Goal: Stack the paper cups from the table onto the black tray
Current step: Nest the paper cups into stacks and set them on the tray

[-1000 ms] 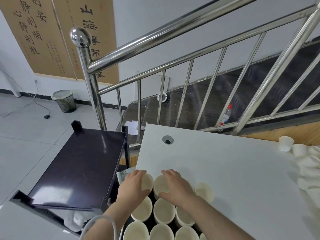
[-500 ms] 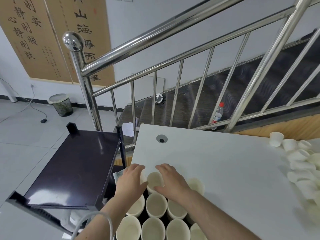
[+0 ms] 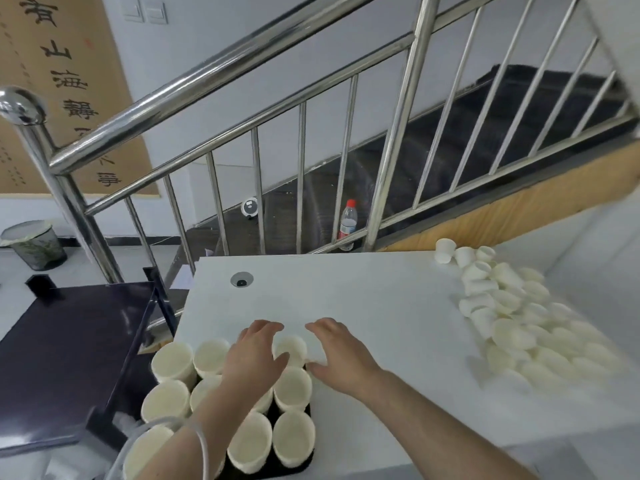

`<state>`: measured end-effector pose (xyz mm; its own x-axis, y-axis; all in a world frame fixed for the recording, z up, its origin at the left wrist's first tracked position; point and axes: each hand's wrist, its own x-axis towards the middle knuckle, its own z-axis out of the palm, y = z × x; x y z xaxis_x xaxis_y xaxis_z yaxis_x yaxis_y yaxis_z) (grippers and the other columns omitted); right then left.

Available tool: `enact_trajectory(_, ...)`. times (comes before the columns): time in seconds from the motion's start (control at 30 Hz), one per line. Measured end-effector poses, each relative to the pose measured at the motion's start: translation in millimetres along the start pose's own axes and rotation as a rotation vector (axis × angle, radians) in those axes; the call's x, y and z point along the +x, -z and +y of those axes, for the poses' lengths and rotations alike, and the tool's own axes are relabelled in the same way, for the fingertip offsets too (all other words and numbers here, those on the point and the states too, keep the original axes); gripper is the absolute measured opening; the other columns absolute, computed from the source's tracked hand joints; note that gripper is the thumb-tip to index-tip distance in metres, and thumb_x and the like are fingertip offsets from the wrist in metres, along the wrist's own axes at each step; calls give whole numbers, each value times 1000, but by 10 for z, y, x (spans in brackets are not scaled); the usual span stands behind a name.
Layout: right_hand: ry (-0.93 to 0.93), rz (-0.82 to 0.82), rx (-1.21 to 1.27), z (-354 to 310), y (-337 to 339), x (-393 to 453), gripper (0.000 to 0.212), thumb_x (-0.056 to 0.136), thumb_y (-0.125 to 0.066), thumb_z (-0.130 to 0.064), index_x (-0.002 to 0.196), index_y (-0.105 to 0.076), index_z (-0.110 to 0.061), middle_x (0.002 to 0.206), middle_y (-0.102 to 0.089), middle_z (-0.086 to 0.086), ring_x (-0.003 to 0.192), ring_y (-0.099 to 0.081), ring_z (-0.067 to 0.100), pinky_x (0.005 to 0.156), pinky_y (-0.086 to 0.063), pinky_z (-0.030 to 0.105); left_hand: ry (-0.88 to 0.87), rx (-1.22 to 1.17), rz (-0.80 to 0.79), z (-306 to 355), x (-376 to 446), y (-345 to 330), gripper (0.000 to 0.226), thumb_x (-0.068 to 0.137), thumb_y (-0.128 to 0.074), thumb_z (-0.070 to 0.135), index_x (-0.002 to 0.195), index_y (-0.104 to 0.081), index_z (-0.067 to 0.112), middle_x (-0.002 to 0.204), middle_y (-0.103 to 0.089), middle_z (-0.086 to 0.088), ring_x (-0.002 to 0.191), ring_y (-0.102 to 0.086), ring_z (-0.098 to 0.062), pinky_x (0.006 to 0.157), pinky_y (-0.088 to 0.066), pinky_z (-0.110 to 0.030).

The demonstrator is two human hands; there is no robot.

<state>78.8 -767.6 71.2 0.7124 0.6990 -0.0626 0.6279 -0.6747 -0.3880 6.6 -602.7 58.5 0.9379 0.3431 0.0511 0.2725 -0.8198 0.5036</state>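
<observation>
The black tray (image 3: 294,464) sat at the near left corner of the white table (image 3: 363,292), its dark edge showing between upright paper cups (image 3: 292,388) packed in rows, mouths up. Both hands hovered over the tray's far row. The left hand (image 3: 256,355) lay across the top of the cups there, fingers spread and relaxed, thumb beside the far cup (image 3: 289,344); whether it pressed on a rim or only rested could not be told. The right hand (image 3: 341,351) lay just off the tray's right edge, fingers loose and straight, gripping nothing, its palm close to the table top.

The remaining supply, a heap of loose paper cups (image 3: 512,317), lay tumbled along the table's far right edge, well apart from the tray, with bare table between. Most of those cups lay on their sides, their long axes pointing various ways, a few standing near the far right corner. The heap lay to the right of both hands, so the right hand was plainly the nearer one and likely the one to reach across, while the left was placed to steady the cups already on the tray.
</observation>
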Motion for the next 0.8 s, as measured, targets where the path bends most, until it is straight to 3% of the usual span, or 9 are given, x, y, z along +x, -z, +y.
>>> enact_trajectory(0.43, -225, 87, -24, 1835, 648, -1563, 60, 93, -56, -31, 148, -32, -22, 146, -30, -9, 134, -31, 11, 102, -41, 28, -179, 13, -110, 1949, -324, -1047, 48, 88, -59, 35, 134, -45, 32, 137, -41, 17, 125, -43, -7, 95, -43, -25)
enact_trajectory(0.8, -411, 113, -27, 2933, 993, -2011, 60, 94, -56, -32, 148, -31, -24, 147, -30, -8, 132, -34, 12, 99, -42, 24, -279, 22, -251, 2870, -56, -1681, 50, 91, -55, 36, 138, -40, 34, 138, -37, 19, 125, -42, -5, 95, -43, -22)
